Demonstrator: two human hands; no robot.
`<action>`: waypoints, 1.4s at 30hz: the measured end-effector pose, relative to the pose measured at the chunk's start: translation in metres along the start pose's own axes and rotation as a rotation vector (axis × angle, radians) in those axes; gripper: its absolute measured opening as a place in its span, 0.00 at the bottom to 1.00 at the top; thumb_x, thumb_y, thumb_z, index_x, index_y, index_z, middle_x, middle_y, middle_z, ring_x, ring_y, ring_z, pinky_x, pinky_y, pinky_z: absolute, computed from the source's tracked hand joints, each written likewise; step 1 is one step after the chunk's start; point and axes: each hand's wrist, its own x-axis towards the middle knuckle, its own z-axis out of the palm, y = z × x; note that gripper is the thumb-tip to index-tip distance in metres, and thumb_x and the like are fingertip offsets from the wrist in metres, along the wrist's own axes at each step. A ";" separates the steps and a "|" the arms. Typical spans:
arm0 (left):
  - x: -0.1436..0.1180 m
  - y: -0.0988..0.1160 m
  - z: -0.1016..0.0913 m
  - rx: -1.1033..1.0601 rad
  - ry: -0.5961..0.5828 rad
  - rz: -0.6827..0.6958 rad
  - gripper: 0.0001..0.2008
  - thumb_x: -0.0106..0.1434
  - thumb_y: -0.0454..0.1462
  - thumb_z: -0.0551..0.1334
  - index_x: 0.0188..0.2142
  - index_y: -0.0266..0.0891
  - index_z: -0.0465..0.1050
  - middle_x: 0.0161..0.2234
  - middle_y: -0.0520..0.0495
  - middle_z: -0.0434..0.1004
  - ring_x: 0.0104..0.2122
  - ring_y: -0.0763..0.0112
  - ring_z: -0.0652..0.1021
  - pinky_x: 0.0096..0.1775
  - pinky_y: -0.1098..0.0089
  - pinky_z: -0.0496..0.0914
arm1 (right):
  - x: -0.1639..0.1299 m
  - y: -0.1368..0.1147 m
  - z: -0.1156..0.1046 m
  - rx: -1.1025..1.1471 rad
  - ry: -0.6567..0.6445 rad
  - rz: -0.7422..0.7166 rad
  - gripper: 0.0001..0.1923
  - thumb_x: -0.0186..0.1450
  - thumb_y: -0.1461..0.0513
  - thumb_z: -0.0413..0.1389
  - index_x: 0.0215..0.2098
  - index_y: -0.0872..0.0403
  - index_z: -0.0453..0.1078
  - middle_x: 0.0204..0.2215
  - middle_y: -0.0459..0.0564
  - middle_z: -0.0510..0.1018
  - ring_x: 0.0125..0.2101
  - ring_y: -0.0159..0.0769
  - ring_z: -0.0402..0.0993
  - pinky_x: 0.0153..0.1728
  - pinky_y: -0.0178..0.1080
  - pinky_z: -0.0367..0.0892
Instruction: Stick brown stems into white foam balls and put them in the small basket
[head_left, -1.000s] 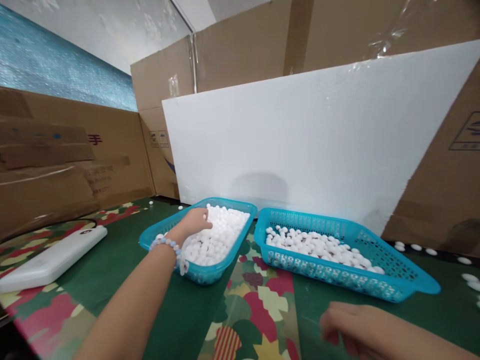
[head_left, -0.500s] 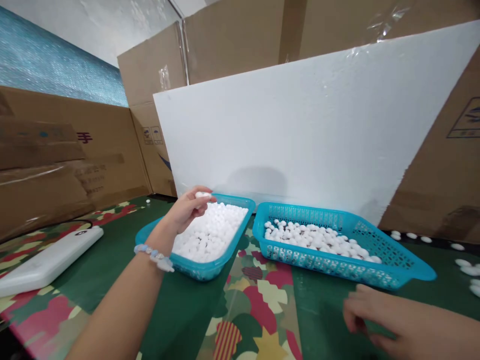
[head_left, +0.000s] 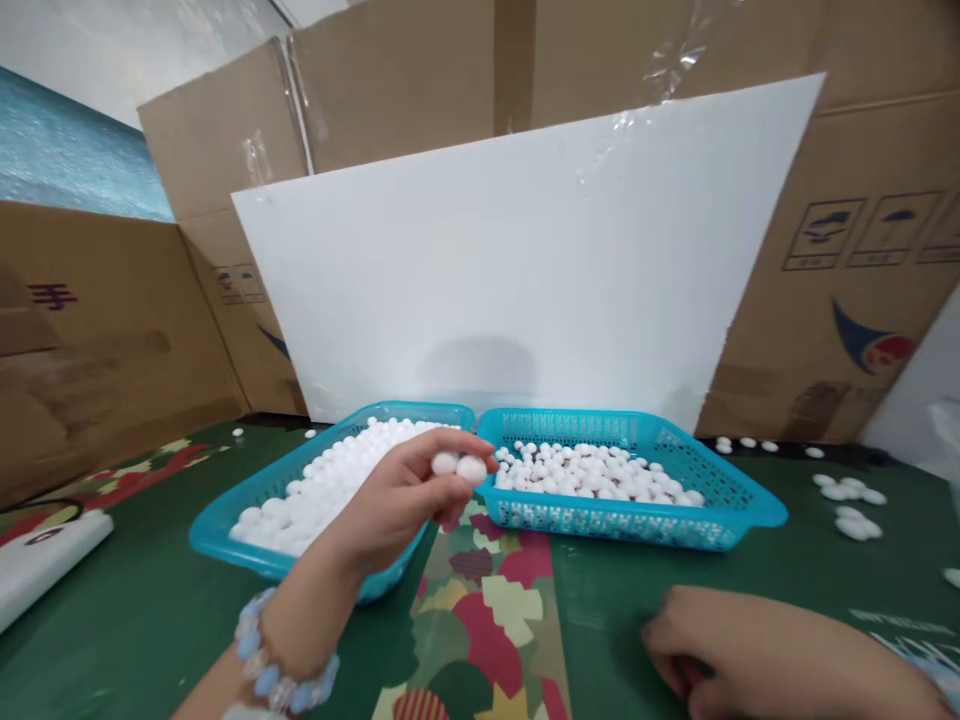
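Observation:
My left hand (head_left: 409,485), with a beaded bracelet (head_left: 281,665) at the wrist, pinches small white balls (head_left: 471,470) between thumb and fingers; two of them show. It is above the inner edge of the left blue basket (head_left: 225,515), which is heaped with white balls (head_left: 330,480). The right blue basket (head_left: 600,525) has openwork sides and holds white balls with darker marks among them (head_left: 592,470). In front of that basket, my right hand (head_left: 720,640) is low over the green table, fingers curled under. Whatever it may hold is hidden.
A white board (head_left: 495,270) leans against cardboard boxes (head_left: 405,85) behind the baskets. Several loose white balls (head_left: 855,520) lie in small groups at the right. A white device (head_left: 52,565) lies at the left. The table (head_left: 600,620) has a patterned strip.
My left hand has moved right and nearer, from over the left basket to between the two, still pinching white balls. My right hand has shifted slightly, its fingers more curled. The view has turned right.

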 end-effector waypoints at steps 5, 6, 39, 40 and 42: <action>0.002 -0.004 0.017 -0.108 -0.045 -0.092 0.04 0.45 0.34 0.59 0.24 0.39 0.66 0.23 0.53 0.70 0.13 0.87 0.60 0.15 0.82 0.52 | -0.008 -0.009 -0.018 0.022 0.119 -0.156 0.05 0.51 0.67 0.51 0.26 0.56 0.68 0.20 0.46 0.69 0.24 0.29 0.64 0.19 0.28 0.53; 0.002 -0.005 0.019 -0.128 -0.064 -0.117 0.03 0.45 0.35 0.59 0.23 0.39 0.65 0.23 0.52 0.71 0.13 0.87 0.60 0.15 0.82 0.51 | -0.011 -0.011 -0.022 0.025 0.142 -0.184 0.05 0.51 0.67 0.51 0.26 0.56 0.68 0.21 0.46 0.70 0.25 0.29 0.64 0.21 0.28 0.54; 0.007 -0.016 0.049 -0.238 -0.133 -0.200 0.04 0.44 0.38 0.59 0.23 0.43 0.68 0.09 0.58 0.54 0.12 0.85 0.56 0.15 0.83 0.50 | -0.023 -0.045 -0.045 0.939 1.105 -0.568 0.16 0.49 0.74 0.52 0.26 0.46 0.69 0.23 0.39 0.73 0.26 0.22 0.68 0.27 0.23 0.64; 0.007 -0.016 0.049 -0.242 -0.126 -0.207 0.04 0.44 0.39 0.59 0.22 0.43 0.67 0.09 0.58 0.54 0.12 0.85 0.56 0.15 0.83 0.50 | -0.023 -0.045 -0.044 0.977 1.099 -0.569 0.16 0.49 0.74 0.51 0.26 0.46 0.69 0.23 0.39 0.73 0.26 0.22 0.68 0.26 0.23 0.65; 0.007 -0.016 0.050 -0.258 -0.121 -0.205 0.06 0.43 0.41 0.59 0.22 0.42 0.67 0.10 0.58 0.54 0.13 0.86 0.56 0.16 0.83 0.51 | -0.022 -0.047 -0.043 1.045 1.093 -0.581 0.16 0.48 0.74 0.52 0.25 0.46 0.69 0.23 0.38 0.73 0.26 0.23 0.69 0.25 0.23 0.65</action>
